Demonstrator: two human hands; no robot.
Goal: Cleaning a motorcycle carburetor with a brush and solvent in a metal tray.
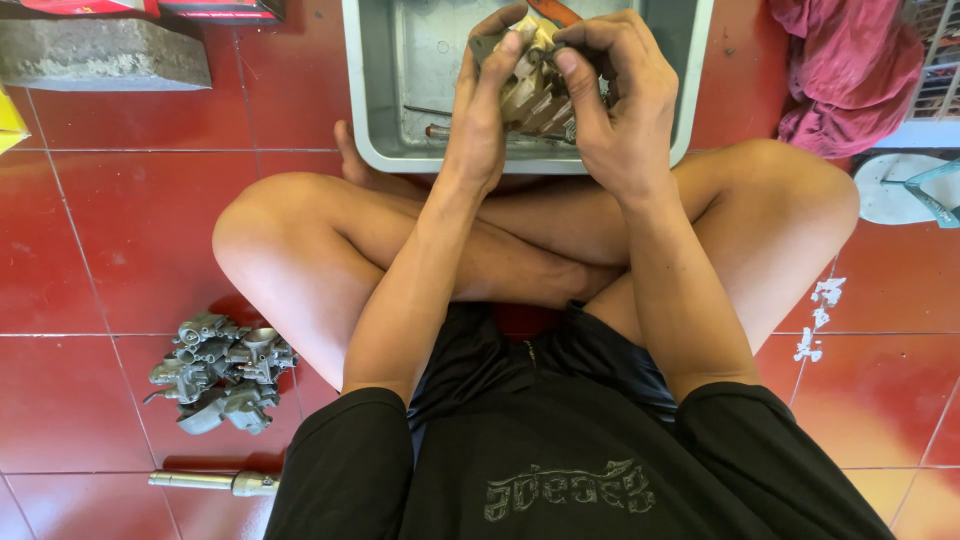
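I sit cross-legged on a red tiled floor. Both hands hold a small tan and grey metal engine part (535, 92) above a grey metal tray (385, 90). My left hand (485, 100) grips its left side with the fingers curled over the top. My right hand (610, 95) closes on its right side, thumb and forefinger pinching near the top edge. Much of the part is hidden by my fingers.
The tray holds a thin rod and a small bolt (437, 130). Two grey carburettor bodies (222, 372) lie on the floor at left, a metal socket tool (212, 482) below them. A pink cloth (850, 70) and a sandal (905, 188) lie at right, a concrete block (100, 52) top left.
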